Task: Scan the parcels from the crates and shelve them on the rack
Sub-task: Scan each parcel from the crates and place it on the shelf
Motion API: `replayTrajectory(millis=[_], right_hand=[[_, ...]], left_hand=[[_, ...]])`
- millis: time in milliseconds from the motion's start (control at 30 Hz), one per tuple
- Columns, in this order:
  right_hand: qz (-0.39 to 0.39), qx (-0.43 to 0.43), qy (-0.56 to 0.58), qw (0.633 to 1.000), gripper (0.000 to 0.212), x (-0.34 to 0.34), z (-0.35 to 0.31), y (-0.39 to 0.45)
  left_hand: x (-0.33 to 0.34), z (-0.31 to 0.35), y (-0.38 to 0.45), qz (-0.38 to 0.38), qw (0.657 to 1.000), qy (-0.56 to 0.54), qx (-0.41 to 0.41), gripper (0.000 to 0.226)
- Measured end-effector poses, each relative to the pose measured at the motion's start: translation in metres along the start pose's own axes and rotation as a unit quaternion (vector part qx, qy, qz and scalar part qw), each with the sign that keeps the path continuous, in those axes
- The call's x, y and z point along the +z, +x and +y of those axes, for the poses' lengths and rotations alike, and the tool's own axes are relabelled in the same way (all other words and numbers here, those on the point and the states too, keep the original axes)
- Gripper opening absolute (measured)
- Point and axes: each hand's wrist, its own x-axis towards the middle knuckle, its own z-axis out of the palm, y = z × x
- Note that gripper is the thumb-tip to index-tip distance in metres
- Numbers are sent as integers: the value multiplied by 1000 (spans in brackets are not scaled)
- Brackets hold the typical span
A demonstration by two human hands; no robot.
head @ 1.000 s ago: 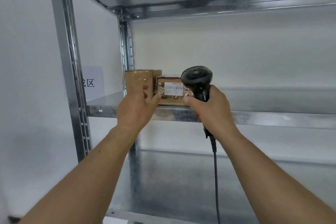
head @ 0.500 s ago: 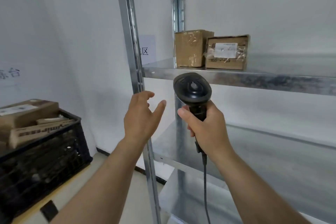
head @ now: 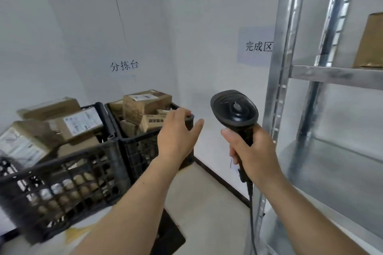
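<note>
Fingers (head: 182, 113) spread empty, swung from rack (head: 278, 89) toward crates (head: 116, 145) at nine o'clock; scanner (head: 234, 109) gripped at three; next parcel due.

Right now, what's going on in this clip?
A person is sorting parcels. The right hand grips a black barcode scanner beside the metal rack. The left hand, open and holding nothing, reaches toward the nearer black crate piled with cardboard parcels. One box sits on the rack shelf.
</note>
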Motion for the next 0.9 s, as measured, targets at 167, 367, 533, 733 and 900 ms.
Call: replayTrajectory(millis=[167, 367, 533, 733, 900], right_hand=[[-44, -6, 19, 999, 18, 86, 3, 20], [-93, -15, 23, 995, 16, 178, 10, 38], [-130, -9, 28, 991, 14, 236, 21, 53], [-177, 2, 30, 984, 20, 282, 41, 67], [-200, 18, 35, 979, 30, 318, 54, 78]], left_hand=[[-54, -87, 28, 21, 997, 52, -46, 46], [-109, -182, 55, 31, 990, 101, -93, 54], [-141, -247, 82, 13, 976, 155, -152, 64], [-163, -292, 114, -1, 961, 200, -191, 67], [-164, -315, 127, -14, 961, 200, -193, 68]])
